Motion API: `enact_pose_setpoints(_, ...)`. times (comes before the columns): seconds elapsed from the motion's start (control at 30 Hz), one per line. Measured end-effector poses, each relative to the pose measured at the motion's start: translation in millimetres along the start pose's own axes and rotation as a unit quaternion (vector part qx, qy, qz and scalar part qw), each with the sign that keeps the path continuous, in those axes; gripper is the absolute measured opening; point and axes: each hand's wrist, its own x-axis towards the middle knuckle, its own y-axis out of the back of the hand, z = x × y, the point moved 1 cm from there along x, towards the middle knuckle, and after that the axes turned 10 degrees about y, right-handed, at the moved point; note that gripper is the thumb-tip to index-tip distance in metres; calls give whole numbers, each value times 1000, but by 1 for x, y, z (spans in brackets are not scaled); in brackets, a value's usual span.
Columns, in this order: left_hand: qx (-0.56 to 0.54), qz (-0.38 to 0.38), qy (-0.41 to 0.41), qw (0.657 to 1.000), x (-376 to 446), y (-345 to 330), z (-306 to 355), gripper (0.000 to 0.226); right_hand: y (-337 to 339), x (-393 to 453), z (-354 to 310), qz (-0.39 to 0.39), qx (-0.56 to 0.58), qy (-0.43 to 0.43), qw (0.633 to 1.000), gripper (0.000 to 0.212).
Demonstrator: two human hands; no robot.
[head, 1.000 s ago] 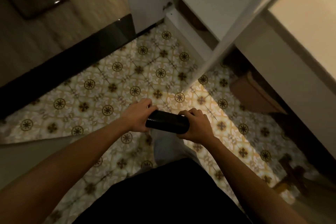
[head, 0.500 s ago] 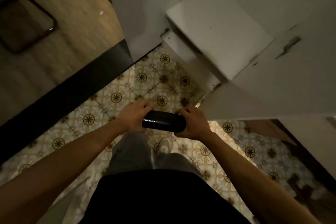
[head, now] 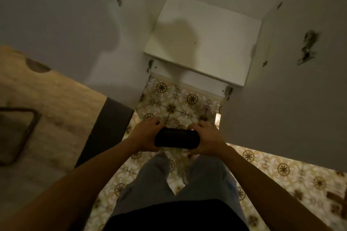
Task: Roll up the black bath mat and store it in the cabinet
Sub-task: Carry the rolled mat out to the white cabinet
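Nearest to the camera is the person's black top, and just beyond it the grey trouser legs (head: 187,180) stand on the patterned beige floor tiles with dark round motifs (head: 176,103).

The landmark here is the rolled black bath mat, a short dark cylinder (head: 176,138), held level above the tiles in front of the knees. The left hand (head: 145,135) closes around the left end of the roll, with fingers curled over the top and the thumb side under it. The right hand (head: 207,139) closes around the right end in the same way, so the roll lies crosswise between the two palms. Both bare forearms reach to it from the lower corners.

To the left of the roll there is a dark threshold strip (head: 105,131), and further left a light wooden floor (head: 52,99).

Beyond the roll the white cabinet stands open: its white flat shelf (head: 204,41) lies straight ahead, above the tiles. The left white cabinet door (head: 75,24) is swung open on the far left of the roll, and the right white cabinet door (head: 293,90) on its right, each carrying a metal hinge. The roll is outside the cabinet, not touching the shelf.
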Motion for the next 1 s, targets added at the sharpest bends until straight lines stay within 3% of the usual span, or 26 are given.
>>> enact_pose_setpoints(0.4, 53, -20, -5, 998, 141, 9, -53, 83, -8, 120, 64, 22, -31, -29, 999, 83)
enact_pose_setpoints(0.6, 61, 19, -10, 998, 252, -39, -88, 67, -52, 213, 137, 16, -37, -51, 998, 86)
enact_pose_setpoints(0.8, 94, 15, 12, 995, 387, -113, -138, 75, -112, 334, 212, 30, -57, -49, 997, 95)
enact_pose_setpoints(1.0, 78, 89, -26, 993, 507, -175, -203, 71, -150, 447, 288, 49, -124, -15, 991, 82)
